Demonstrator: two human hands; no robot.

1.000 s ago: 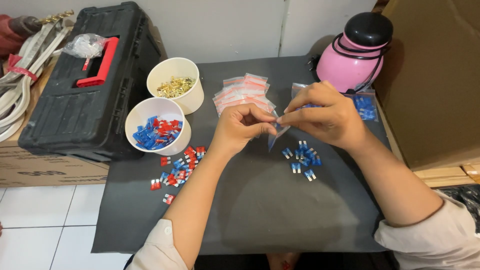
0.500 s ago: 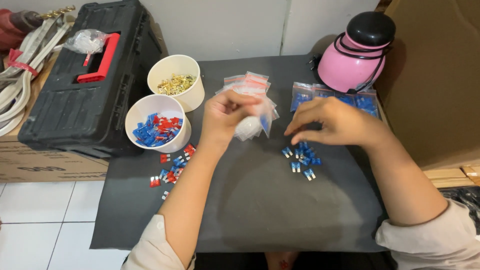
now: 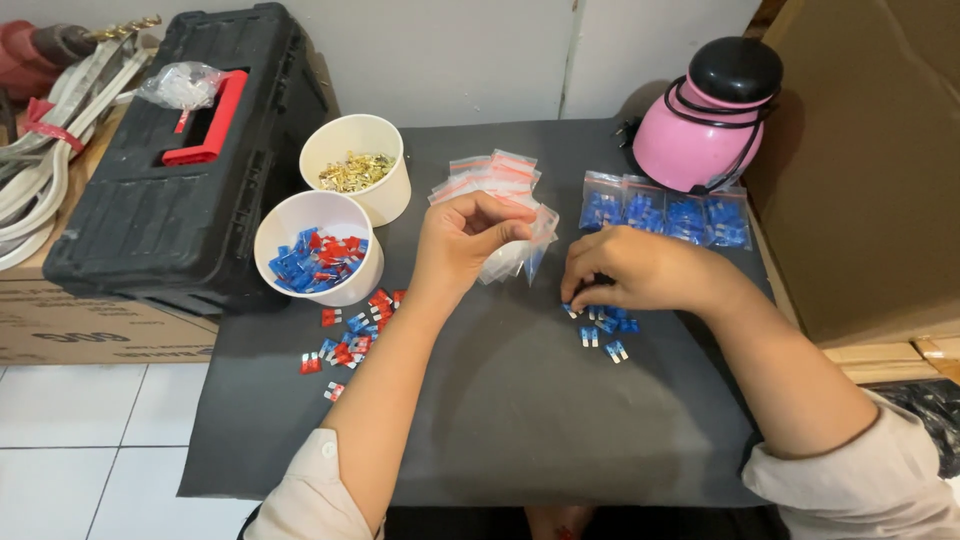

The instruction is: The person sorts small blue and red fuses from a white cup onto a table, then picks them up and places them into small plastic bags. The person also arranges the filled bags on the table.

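You get bright, even overhead light; soft shadows sit under your forearms on the dark grey felt mat (image 3: 480,420). Focus is sharp, with slight wide-angle bending at its edges.

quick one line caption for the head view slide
Left hand holds a small clear bag while right hand picks at blue fuses.

Black toolbox (image 3: 170,190) w/ red handle, pink helmet-shaped jug (image 3: 705,120), cardboard box (image 3: 860,170), coiled white cables (image 3: 40,170).
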